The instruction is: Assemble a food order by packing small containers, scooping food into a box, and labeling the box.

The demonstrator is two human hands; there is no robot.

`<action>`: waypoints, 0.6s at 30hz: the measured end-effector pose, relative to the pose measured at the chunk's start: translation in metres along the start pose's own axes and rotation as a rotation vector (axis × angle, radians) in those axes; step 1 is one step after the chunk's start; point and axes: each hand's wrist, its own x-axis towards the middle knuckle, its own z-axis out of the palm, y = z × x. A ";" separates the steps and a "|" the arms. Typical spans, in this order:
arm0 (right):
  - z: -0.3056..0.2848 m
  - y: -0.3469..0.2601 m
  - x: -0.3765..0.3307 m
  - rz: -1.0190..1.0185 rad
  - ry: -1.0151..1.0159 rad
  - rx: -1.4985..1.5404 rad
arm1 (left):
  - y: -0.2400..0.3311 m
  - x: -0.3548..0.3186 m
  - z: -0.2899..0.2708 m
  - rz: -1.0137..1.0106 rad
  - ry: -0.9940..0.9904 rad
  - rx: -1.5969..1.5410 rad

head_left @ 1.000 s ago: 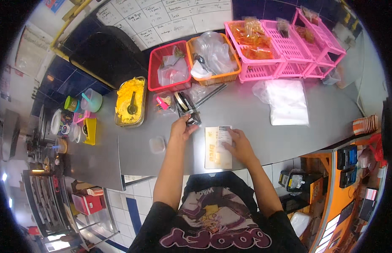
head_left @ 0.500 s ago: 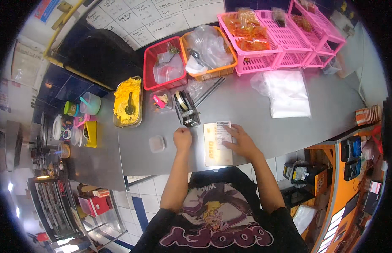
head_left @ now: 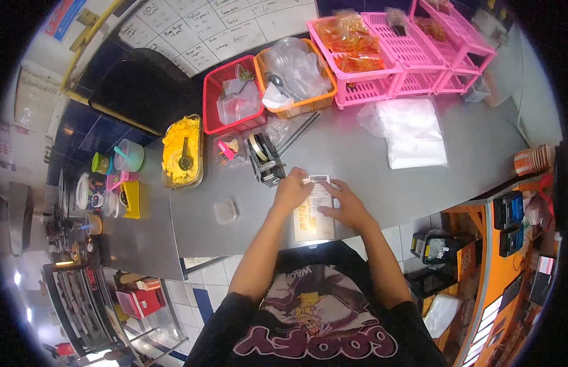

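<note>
A flat white paper packet (head_left: 314, 227) with orange-yellow print lies near the front edge of the steel counter. On its upper part rests a narrow printed slip (head_left: 321, 199). My left hand (head_left: 291, 192) is at the slip's upper left edge, fingers bent together; whatever is between the fingertips is too small to make out. With fingers spread, my right hand (head_left: 347, 207) lies over the slip's right side, touching it. A black tape dispenser (head_left: 266, 160) with a roll of tape stands just beyond my left hand.
A small lidded tub (head_left: 225, 211) sits to the left. Farther back are a glass dish of yellow spread (head_left: 181, 150), a red basket (head_left: 233, 95), an orange basket (head_left: 299, 73) and pink racks (head_left: 412, 79). White plastic bags (head_left: 415, 134) lie at the right.
My left hand has moved right, from beside the tape dispenser to the slip's upper left edge. My right hand stays on the slip. The view has shifted slightly.
</note>
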 end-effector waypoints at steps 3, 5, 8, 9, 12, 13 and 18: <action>-0.003 -0.001 -0.002 0.087 -0.036 0.005 | -0.002 -0.009 -0.006 -0.091 0.060 0.128; 0.002 0.015 0.000 0.043 -0.013 -0.033 | -0.011 -0.022 -0.009 -0.151 0.119 0.291; 0.003 0.023 -0.003 0.048 0.002 -0.056 | 0.006 -0.045 -0.025 -0.339 0.315 0.102; 0.003 0.014 -0.002 0.033 -0.010 -0.054 | -0.011 -0.044 -0.032 -0.351 0.331 0.102; 0.000 0.010 -0.003 0.028 -0.025 0.005 | -0.022 -0.018 -0.044 -0.482 0.448 -0.630; 0.003 0.013 -0.004 0.031 0.035 0.054 | -0.023 -0.012 -0.048 -0.485 0.463 -0.636; 0.013 0.009 -0.007 -0.021 0.173 0.088 | -0.045 0.002 -0.059 -0.540 0.211 -1.095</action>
